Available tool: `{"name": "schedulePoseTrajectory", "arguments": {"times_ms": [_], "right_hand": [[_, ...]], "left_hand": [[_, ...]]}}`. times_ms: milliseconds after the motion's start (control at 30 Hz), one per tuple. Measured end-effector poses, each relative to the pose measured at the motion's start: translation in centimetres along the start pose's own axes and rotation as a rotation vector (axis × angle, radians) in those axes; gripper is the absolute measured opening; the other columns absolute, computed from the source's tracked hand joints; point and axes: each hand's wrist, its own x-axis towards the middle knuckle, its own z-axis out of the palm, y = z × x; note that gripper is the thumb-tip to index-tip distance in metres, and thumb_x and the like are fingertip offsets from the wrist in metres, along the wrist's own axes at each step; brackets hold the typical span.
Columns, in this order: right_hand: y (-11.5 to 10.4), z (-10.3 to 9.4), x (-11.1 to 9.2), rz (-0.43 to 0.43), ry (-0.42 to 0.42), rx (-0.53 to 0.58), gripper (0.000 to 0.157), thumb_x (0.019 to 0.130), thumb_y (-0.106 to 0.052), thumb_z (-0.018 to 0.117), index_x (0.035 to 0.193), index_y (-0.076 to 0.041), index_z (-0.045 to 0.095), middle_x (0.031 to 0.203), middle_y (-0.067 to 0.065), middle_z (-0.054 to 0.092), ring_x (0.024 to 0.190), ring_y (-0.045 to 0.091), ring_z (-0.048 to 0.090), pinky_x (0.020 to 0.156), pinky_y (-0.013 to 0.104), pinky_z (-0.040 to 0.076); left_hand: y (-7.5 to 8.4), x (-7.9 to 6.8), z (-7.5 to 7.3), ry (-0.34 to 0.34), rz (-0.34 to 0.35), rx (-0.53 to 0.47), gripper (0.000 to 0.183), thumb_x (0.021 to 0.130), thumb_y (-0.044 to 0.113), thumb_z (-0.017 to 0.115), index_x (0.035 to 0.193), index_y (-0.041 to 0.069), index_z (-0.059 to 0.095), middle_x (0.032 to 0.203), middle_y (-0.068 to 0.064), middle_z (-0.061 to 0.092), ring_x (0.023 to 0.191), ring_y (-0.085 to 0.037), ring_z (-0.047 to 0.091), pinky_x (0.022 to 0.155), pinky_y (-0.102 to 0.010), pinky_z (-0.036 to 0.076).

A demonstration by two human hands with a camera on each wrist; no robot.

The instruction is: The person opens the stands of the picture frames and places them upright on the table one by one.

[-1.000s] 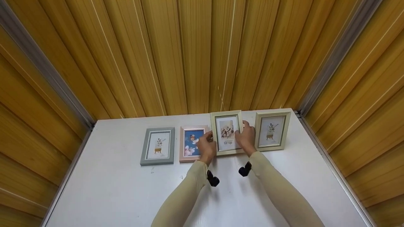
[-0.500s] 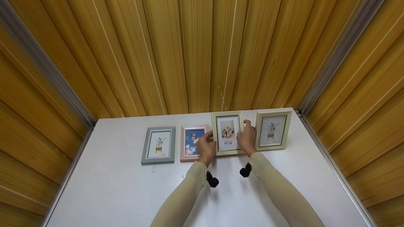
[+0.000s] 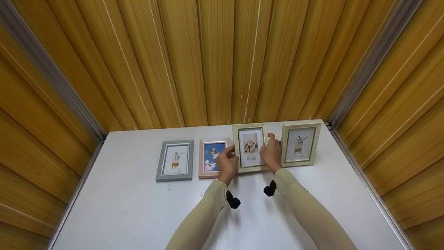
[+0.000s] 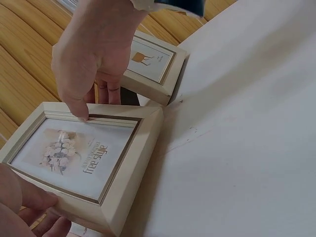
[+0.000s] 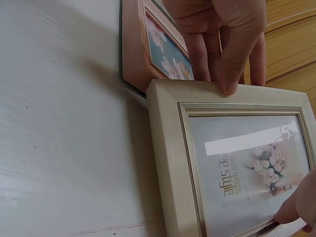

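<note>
A cream picture frame (image 3: 250,149) with a flower bouquet print stands between my two hands, leaning back on the white table. My left hand (image 3: 227,164) grips its left edge, the thumb and fingers (image 4: 45,199) on either side of the moulding. At the opposite edge, my right hand (image 3: 272,152) holds it with the thumb in front and the other fingers behind. Behind my left hand is a pink frame (image 3: 210,156) with a blue floral picture, partly hidden. Another cream frame (image 3: 299,144), showing a potted plant, stands just right of my right hand.
A grey-green frame (image 3: 175,160) with a plant print is at the left end of the row. The row runs near the back of the white table (image 3: 121,208). Yellow wood-look panels (image 3: 215,62) rise behind and at both sides.
</note>
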Motion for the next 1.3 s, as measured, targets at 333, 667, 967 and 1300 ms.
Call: {"name": "schedulePoseTrajectory", "arguments": {"times_ms": [333,667,967,1300], "right_hand": [[0.1,-0.3,0.3,-0.043,-0.017,-0.021,0.054,0.099,-0.003,0.056,0.151,0.002,0.040,0.135,0.030,0.058,0.123,0.046,0.056,0.103,0.057,0.045],[0.2,-0.4,0.8,-0.022,-0.070,-0.046,0.055,0.098,-0.004,0.054,0.152,-0.002,0.042,0.117,0.027,0.067,0.094,0.038,0.060,0.087,0.054,0.049],[0.0,-0.9,1.2,-0.019,-0.135,0.003,0.054,0.099,-0.004,0.052,0.152,0.001,0.042,0.135,0.028,0.061,0.122,0.044,0.059,0.100,0.056,0.048],[0.1,-1.1,1.5,-0.027,-0.149,0.017,0.054,0.095,-0.002,0.058,0.148,0.001,0.047,0.130,0.027,0.065,0.121,0.045,0.059,0.100,0.055,0.047]], "left_hand": [[1.0,-0.9,0.0,0.041,0.066,-0.021,0.043,0.076,-0.016,0.071,0.116,-0.001,0.076,0.109,-0.013,0.077,0.089,-0.023,0.076,0.079,-0.035,0.061],[2.6,-2.8,0.4,0.043,0.039,-0.025,0.043,0.078,-0.012,0.078,0.119,0.002,0.075,0.112,-0.009,0.077,0.092,-0.020,0.075,0.081,-0.036,0.061],[4.4,-3.5,0.6,0.042,0.044,0.003,0.044,0.077,-0.010,0.079,0.119,0.002,0.075,0.110,-0.009,0.077,0.093,-0.022,0.075,0.079,-0.036,0.061],[4.7,-3.5,0.5,-0.006,0.022,-0.004,0.047,0.078,-0.008,0.080,0.124,0.001,0.073,0.108,-0.009,0.077,0.093,-0.019,0.074,0.082,-0.035,0.060]]}}
